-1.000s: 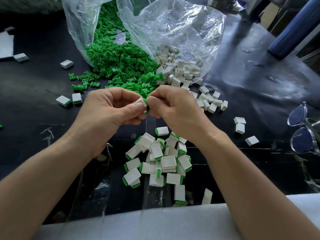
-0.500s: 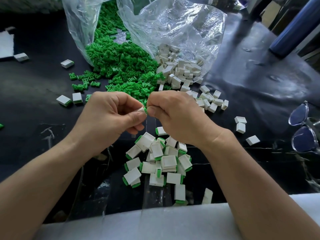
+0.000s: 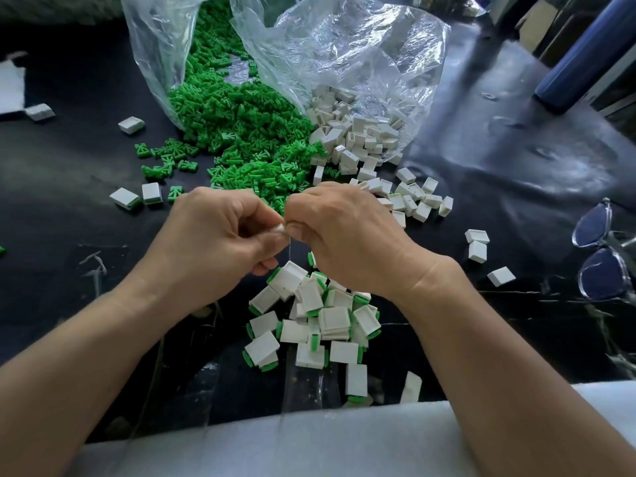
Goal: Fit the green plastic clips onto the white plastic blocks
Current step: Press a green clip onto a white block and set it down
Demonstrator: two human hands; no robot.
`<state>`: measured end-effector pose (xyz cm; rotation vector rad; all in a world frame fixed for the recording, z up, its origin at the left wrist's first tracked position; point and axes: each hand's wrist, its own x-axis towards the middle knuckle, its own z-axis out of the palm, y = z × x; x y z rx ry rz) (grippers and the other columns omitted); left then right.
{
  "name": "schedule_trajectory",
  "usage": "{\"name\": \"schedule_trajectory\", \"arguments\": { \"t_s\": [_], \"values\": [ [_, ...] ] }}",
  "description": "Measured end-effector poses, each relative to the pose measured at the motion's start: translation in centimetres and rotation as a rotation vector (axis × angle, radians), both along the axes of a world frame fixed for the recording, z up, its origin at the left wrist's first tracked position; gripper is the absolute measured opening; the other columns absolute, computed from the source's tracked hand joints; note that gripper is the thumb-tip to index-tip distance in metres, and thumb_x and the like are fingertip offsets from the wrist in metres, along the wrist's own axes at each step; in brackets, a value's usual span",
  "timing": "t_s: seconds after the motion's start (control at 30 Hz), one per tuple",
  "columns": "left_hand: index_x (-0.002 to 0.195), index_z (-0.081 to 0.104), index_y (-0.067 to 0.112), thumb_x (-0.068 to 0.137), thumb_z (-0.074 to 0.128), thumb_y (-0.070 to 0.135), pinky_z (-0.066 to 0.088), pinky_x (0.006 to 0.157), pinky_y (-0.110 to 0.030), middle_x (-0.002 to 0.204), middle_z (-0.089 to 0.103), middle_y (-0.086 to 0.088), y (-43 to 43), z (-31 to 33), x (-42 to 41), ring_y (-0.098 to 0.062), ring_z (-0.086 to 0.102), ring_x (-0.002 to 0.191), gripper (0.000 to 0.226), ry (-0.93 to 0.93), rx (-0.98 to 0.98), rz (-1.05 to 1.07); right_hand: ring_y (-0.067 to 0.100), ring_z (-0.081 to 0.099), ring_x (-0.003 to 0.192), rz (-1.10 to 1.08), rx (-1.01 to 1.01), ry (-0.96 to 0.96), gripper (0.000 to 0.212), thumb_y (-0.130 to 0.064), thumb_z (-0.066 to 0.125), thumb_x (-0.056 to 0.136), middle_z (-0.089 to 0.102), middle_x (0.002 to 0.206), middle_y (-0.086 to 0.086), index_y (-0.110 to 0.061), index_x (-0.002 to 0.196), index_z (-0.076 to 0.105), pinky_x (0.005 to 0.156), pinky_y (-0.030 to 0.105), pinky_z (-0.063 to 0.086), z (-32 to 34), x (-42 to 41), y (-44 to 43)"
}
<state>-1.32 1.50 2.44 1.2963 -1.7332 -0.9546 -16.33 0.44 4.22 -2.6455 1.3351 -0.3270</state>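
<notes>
1. Left hand (image 3: 220, 242): fingers curled. A white block (image 3: 278, 229) is pinched between thumb and forefinger at centre frame, held above the black counter (image 3: 69, 173).
2. Right hand (image 3: 344, 242): fingers curled. Thumb and forefinger are closed on the same block's right end, touching the left fingertips. No green clip is seen at the join, and whether one is hidden under the fingers cannot be told.
3. Step judged: a clip is being pressed into the held block, or has just been seated.
4. Done: a pile of finished blocks (image 3: 320, 321), white with green showing at one edge, is seen lower centre, just below the hands. A couple of dozen are guessed; no exact count is possible. Two more clipped blocks (image 3: 151, 193) are lying at centre left.
5. Left to do:
   - A large heap of green clips (image 3: 247, 132) is spilled from a clear bag (image 3: 148, 63) at upper centre.
   - Beside it, a heap of white blocks (image 3: 354, 132) is spilled from a second clear bag (image 3: 361, 56).
   - Loose unclipped blocks (image 3: 478, 242) are scattered at centre right.
   - Far more is unfitted than fitted, so the task is judged to be at an early stage.
6. Writing: no brand, label or text can be read on blocks, clips or bags. No legible marking is found on the clear-framed glasses (image 3: 599, 256) at the right edge or the blue cylinder (image 3: 585, 53) at upper right.
</notes>
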Motion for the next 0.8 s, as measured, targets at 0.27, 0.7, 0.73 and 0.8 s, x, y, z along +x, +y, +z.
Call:
{"name": "schedule_trajectory", "arguments": {
  "t_s": [0.27,0.7,0.73,0.8],
  "values": [
    [0.077,0.063,0.011,0.061,0.067,0.019,0.052,0.050,-0.017,0.064,0.071,-0.002,-0.5,0.4,-0.2,-0.011,0.067,0.056,0.018,0.408,0.143,0.031,0.018,0.050,0.059,-0.240,0.307,-0.615,0.031,-0.025,0.051,0.093,0.053,0.061,0.007,-0.002,0.076,0.060,0.061,0.033,0.044,0.1,-0.5,-0.3],
    [0.081,0.065,0.008,0.065,0.065,0.012,0.051,0.055,-0.019,0.059,0.065,0.001,-0.4,0.4,-0.1,-0.011,0.058,0.050,0.017,0.542,0.102,-0.139,0.011,0.047,0.056,-0.180,1.121,-1.022,0.054,-0.049,0.024,0.093,0.053,0.064,0.003,-0.004,0.087,0.053,0.052,0.020,0.037,0.4,0.5,0.2],
    [0.084,0.064,0.005,0.067,0.064,0.010,0.052,0.055,-0.021,0.058,0.066,0.000,-0.3,0.4,-0.1,-0.013,0.060,0.050,0.018,0.537,0.096,-0.150,0.012,0.043,0.055,-0.185,1.125,-1.023,0.054,-0.048,0.024,0.095,0.049,0.063,0.003,-0.004,0.090,0.055,0.052,0.021,0.035,0.5,0.5,0.3],
    [0.089,0.064,0.002,0.069,0.063,0.008,0.054,0.056,-0.027,0.059,0.066,-0.005,-0.2,0.5,-0.1,-0.020,0.062,0.052,0.021,0.539,0.092,-0.176,0.011,0.036,0.054,-0.187,1.126,-1.029,0.057,-0.046,0.025,0.095,0.040,0.062,0.001,-0.003,0.111,0.058,0.052,0.022,0.030,0.5,0.6,0.4]
  ]
}}
